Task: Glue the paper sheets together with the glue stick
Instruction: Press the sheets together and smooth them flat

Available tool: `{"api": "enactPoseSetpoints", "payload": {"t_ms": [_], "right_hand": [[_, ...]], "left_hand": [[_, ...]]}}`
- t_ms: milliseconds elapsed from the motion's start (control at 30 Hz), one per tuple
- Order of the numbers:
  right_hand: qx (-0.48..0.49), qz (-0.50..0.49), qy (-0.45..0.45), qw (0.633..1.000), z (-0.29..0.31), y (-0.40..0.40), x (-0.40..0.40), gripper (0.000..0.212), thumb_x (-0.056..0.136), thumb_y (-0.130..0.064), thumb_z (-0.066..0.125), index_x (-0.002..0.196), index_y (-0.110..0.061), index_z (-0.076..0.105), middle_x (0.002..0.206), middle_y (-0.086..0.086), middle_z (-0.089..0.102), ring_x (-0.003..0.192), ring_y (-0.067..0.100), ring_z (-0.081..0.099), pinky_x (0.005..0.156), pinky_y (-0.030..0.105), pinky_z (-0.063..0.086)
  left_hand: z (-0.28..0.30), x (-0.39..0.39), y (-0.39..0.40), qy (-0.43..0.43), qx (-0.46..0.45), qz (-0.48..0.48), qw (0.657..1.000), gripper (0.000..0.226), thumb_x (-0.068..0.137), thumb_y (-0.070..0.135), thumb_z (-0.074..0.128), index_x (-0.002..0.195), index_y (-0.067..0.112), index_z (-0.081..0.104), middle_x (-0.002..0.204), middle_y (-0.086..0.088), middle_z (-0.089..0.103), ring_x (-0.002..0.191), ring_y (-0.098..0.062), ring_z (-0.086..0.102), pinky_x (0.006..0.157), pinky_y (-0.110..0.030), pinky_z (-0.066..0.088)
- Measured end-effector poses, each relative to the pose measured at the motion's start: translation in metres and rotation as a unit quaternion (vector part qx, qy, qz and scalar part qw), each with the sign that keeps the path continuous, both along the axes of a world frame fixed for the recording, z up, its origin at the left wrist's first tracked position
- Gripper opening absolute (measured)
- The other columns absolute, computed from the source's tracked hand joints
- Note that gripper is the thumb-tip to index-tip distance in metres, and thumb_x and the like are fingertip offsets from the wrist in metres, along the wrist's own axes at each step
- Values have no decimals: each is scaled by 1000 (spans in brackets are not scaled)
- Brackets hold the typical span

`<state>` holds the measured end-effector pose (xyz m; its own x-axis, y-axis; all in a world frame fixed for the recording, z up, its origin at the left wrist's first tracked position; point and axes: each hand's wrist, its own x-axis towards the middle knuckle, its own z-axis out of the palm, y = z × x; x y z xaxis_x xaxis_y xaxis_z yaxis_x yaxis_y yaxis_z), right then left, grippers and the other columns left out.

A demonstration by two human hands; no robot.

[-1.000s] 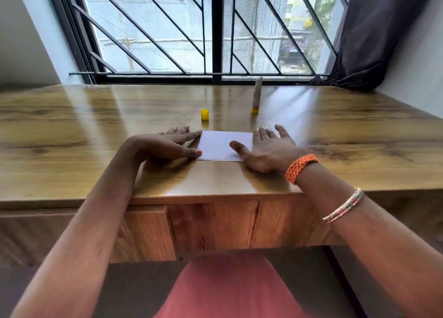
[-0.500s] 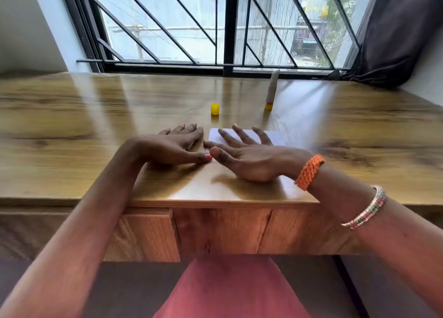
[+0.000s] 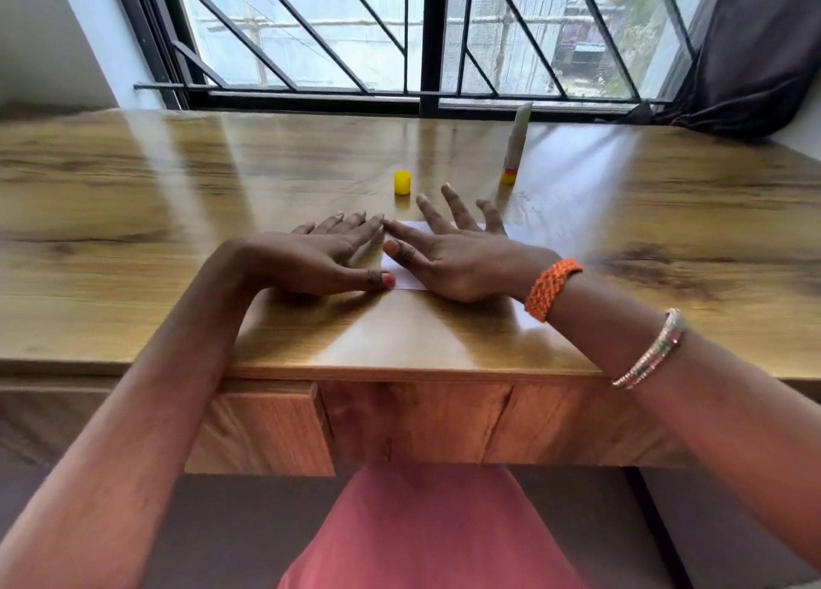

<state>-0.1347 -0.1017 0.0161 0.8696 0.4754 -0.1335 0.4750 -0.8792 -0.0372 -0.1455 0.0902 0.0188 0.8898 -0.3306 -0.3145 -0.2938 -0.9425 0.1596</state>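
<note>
1. Barred window (image 3: 422,33) along the far side, dark curtain (image 3: 755,46) bunched at its right end; glossy wooden table (image 3: 133,233) below, streaked with reflected light.
2. Left hand (image 3: 320,259): palm down on the table just left of the paper, fingers straight and close together, pointing right and slightly away; thumb tip at the paper's near left corner, fingertips meeting the right hand's index finger at the far left corner.
3. Yellow cap (image 3: 402,182): upright on the table beyond the hands, apart from the paper and left of the glue stick.
4. Paper sheets (image 3: 406,273): white, flat on the table near its front edge, mostly covered by the right hand; only a strip between the two thumbs and a sliver along the far edge visible. Cannot tell how many sheets or how they are stacked.
5. Right hand (image 3: 457,264): palm down on the paper, fingers spread wide and straight; heel and thumb pressed low, the three outer fingers lifted, tips raised toward the cap and glue stick. Nothing pinched or gripped by either hand.
6. Glue stick (image 3: 515,144): standing upright and uncapped on the table beyond the right hand, pale body, yellow and red base, well apart from the paper.
7. Orange woven band (image 3: 551,288) at the right wrist; beaded bracelet (image 3: 651,350) farther up the same forearm.
</note>
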Motion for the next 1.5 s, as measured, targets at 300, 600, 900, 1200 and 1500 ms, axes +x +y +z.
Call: {"api": "enactPoseSetpoints", "payload": {"t_ms": [300, 600, 900, 1200, 1500], "right_hand": [[-26, -44, -27, 998, 3, 18, -1, 58, 100, -52, 11, 152, -30, 0, 160, 0, -19, 144, 22, -26, 113, 54, -20], [9, -32, -9, 999, -5, 9, -11, 55, 102, -44, 8, 153, -28, -5, 162, -5, -7, 149, 16, -9, 114, 53, -18], [-13, -123, -23, 992, -4, -47, -15, 52, 101, -44, 6, 152, -36, -4, 161, 0, -11, 146, 22, -21, 110, 53, -24], [-98, -214, -50, 971, 9, -75, -25, 56, 100, -45, 7, 153, -29, -1, 160, 4, -19, 142, 27, -30, 107, 57, -25], [33, -39, -113, 992, -7, 6, -93, 54, 99, -53, 9, 151, -37, 12, 160, -3, -19, 140, 22, -36, 102, 51, -32]], "left_hand": [[0, -5, -3, 5, 9, 22, 1000, 116, 52, 93, 22, 146, 34, -12, 157, 3, -20, 143, -10, -20, 115, -32, -11], [4, -4, -12, 18, 52, 31, 998, 108, 57, 84, 23, 144, 35, -17, 156, 2, -23, 144, -16, -20, 116, -36, -10], [5, -4, -8, 22, 58, 13, 998, 121, 42, 95, 11, 144, 37, -19, 155, 1, -25, 143, -18, -20, 116, -38, -8], [4, -3, -7, 12, 53, 20, 998, 102, 63, 81, 25, 144, 35, -18, 156, 1, -23, 144, -18, -19, 116, -38, -9], [1, -4, -9, -7, 60, 26, 998, 81, 85, 68, 26, 146, 32, -15, 157, -2, -20, 145, -19, -17, 119, -39, -8]]}}
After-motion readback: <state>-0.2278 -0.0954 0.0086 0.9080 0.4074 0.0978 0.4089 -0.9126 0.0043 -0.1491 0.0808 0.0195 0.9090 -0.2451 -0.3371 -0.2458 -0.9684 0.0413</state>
